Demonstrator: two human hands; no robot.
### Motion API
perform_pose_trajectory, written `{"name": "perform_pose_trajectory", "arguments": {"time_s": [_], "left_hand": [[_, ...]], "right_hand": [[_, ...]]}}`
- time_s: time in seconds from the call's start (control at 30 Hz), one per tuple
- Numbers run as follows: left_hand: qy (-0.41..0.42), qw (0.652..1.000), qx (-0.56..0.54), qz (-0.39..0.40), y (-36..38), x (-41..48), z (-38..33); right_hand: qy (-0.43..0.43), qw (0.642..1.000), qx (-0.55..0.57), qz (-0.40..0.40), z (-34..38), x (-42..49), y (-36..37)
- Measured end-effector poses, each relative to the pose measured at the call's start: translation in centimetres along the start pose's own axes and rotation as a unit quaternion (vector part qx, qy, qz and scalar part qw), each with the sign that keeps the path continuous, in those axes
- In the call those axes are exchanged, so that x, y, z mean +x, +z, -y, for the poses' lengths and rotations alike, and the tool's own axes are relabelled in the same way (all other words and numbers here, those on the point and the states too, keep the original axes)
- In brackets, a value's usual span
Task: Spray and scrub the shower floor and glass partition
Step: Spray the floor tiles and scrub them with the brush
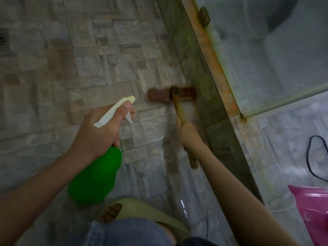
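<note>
Two items held: bulbous plastic bottle (99,174), wooden brush (159,95).

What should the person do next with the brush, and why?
Probably pull the brush head back along the floor tiles beside the curb. The right hand grips its handle, the head sits on the tiles right next to the curb, and the left hand holds the spray bottle pointing that way.
</note>
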State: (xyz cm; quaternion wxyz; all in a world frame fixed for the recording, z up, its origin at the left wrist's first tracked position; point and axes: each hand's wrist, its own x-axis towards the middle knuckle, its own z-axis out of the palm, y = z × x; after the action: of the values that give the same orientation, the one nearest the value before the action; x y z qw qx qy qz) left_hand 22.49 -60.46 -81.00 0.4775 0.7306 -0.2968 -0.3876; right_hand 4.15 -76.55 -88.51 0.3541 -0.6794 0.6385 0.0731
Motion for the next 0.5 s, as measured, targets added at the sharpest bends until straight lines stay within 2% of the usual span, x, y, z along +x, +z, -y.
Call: {"name": "perform_pose_trajectory", "arguments": {"time_s": [0.1, 0.2, 0.37, 0.5], "left_hand": [[-0.002, 1.0, 0.006, 0.012, -0.1, -0.1, 0.2], [-0.008, 1.0, 0.002, 0.012, -0.5, -0.3, 0.4], [-0.025, 0.999, -0.003, 0.029, 0.6, 0.3, -0.1], [-0.037, 0.996, 0.033, 0.076, 2.6, 1.5, -1.8]], "right_hand": [[-0.018, 1.0, 0.002, -0.002, 0.7, 1.5, 0.1], [0.014, 1.0, 0.017, 0.006, -3.4, -2.5, -0.3], [-0.003, 0.971, 0.219, 0.096, -5.9, -4.6, -1.6], [0.064, 0.952, 0.287, 0.083, -6.2, -7.5, 0.0]]}}
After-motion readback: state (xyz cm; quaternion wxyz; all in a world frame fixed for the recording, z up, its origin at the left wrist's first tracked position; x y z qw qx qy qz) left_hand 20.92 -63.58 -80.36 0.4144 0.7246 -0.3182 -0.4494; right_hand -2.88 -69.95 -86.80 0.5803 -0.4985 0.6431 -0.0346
